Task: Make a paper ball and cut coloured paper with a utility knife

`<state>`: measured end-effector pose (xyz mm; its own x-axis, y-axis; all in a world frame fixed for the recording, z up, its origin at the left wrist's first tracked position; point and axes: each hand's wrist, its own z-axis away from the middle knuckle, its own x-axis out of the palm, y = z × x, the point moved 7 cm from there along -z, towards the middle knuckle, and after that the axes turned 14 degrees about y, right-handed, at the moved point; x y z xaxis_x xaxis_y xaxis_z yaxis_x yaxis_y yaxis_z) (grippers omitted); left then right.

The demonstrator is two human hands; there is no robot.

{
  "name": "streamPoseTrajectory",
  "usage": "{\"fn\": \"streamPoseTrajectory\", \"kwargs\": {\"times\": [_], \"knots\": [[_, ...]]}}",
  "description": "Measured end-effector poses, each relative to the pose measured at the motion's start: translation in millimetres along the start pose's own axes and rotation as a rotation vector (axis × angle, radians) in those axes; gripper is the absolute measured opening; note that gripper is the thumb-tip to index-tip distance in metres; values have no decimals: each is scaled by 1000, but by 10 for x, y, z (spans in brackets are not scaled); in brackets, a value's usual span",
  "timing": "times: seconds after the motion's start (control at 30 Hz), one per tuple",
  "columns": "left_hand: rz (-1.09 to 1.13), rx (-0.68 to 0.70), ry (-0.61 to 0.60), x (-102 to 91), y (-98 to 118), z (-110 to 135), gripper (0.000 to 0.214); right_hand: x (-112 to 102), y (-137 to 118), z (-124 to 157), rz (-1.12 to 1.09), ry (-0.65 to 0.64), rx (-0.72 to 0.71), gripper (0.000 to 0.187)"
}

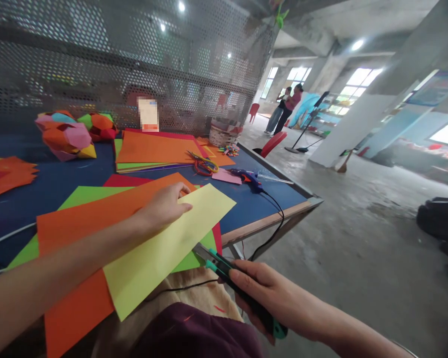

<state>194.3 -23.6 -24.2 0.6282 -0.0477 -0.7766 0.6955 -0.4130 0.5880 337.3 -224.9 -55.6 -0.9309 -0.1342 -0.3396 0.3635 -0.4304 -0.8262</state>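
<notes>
A pale yellow paper sheet (182,233) lies slantwise in front of me, its near corner over the table's front edge. My left hand (171,201) grips its upper long edge, thumb on top; the other fingers are partly hidden. In my right hand (261,288) is a black and green utility knife (231,278). Its blade is out, with the tip at the lower long edge of the yellow paper; whether it touches, I cannot tell. Under the yellow paper lie an orange sheet (74,233), a green sheet (194,261) and a red sheet (125,180).
Behind are a stack of coloured paper (153,149), scissors (203,165), a blue glue gun (250,179) with a black cord, and a woven basket (224,132). Folded paper balls (67,139) sit at back left. A perforated metal panel (97,59) borders the table. Two people stand far off.
</notes>
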Motion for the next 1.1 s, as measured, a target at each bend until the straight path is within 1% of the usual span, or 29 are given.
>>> {"fn": "streamPoseTrajectory", "kwargs": {"times": [0.07,0.13,0.23,0.3,0.37,0.43,0.5,0.57,0.83,1.1], "knots": [[-10,29,38,33,52,-24,35,-50,25,-14,-23,12,16,50],[-33,87,80,40,103,-37,37,-86,34,-30,-35,21,20,48],[-55,243,96,22,181,-5,40,-103,39,-45,-45,13,28,45],[-47,391,27,26,230,61,41,-106,40,-53,-48,8,31,43],[-34,542,-122,69,253,161,46,-100,36,-63,-49,-2,24,44],[-50,612,-299,138,210,256,54,-87,28,-79,-58,-13,11,46],[-94,592,-419,199,125,299,58,-68,18,-98,-75,-23,2,49],[-135,565,-460,236,67,300,59,-54,8,-116,-94,-23,-2,50],[-198,557,-432,279,44,249,58,0,-11,-68,-94,-40,14,51],[-217,556,-427,277,47,248,56,22,60,-62,-75,-35,34,52]]}}
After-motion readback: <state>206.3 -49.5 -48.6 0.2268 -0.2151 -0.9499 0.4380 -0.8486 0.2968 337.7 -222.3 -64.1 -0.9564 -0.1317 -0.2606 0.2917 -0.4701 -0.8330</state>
